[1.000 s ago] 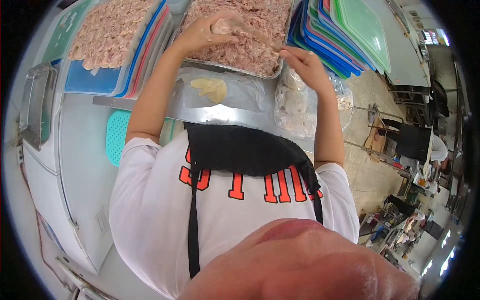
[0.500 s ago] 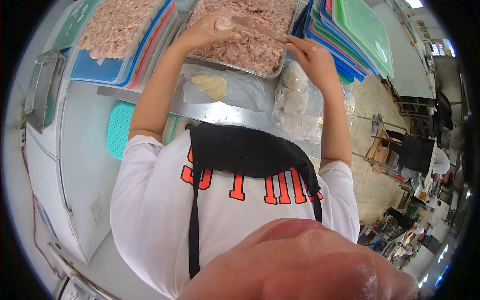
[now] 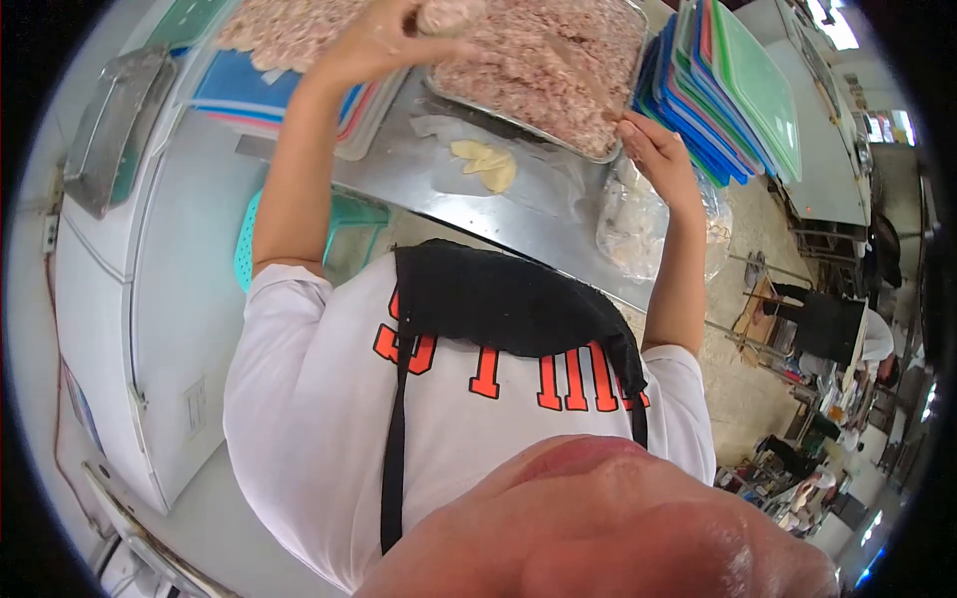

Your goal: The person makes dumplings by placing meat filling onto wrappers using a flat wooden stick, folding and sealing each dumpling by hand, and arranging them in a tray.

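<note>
Grey metal table (image 3: 523, 227), smooth and shiny, carries the work, in a room with a pale floor (image 3: 733, 394). At its far side, near the top edge of the view, the left hand (image 3: 364, 48) is half open with curved fingers, and it cups a pale round lump (image 3: 449, 14) above the meat. The right hand (image 3: 660, 159) is closed, pinching the end of a thin flat tool (image 3: 600, 95), whose blurred far part lies over the meat.

Below both hands is a shallow rectangular metal tray (image 3: 600, 156), filled with pink minced meat (image 3: 528, 85). Just beside its near edge, some flat pale yellow rounds (image 3: 488, 167) overlap on a clear plastic sheet (image 3: 439, 128). A clear plastic bag (image 3: 638, 234) beside the right forearm contains whitish things, which I cannot identify.

On the left, the top tray of a stack of coloured plastic trays (image 3: 249, 85) bears many pinkish pieces (image 3: 289, 32). On the right stands a leaning stack of blue, green and pink plastic sheets or trays (image 3: 723, 85).

A white paper label (image 3: 194, 407) on the white appliance (image 3: 169, 329) is too small to read. Orange letters with black outline (image 3: 483, 373) on the white shirt (image 3: 299, 399) are upside down and partly covered by the black apron (image 3: 508, 299).
</note>
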The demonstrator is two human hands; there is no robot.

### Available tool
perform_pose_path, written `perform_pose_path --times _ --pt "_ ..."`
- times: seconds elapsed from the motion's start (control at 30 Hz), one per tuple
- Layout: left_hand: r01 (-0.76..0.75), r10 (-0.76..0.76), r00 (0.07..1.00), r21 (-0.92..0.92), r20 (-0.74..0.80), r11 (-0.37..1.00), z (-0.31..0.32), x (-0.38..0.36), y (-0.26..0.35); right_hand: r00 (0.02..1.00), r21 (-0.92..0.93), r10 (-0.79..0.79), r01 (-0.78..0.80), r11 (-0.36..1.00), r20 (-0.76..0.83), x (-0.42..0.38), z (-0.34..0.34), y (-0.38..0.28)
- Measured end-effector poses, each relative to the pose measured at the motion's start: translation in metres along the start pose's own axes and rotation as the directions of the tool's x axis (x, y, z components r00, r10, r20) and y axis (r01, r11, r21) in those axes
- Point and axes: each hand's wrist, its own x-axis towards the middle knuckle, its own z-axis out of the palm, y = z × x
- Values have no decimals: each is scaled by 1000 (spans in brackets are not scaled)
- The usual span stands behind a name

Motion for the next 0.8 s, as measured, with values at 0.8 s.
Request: perform_pose_path --times 0.8 --pt "403 -400 907 556 -135 727 -184 -94 -119 956 229 205 -156 961 -212 -37 100 -61"
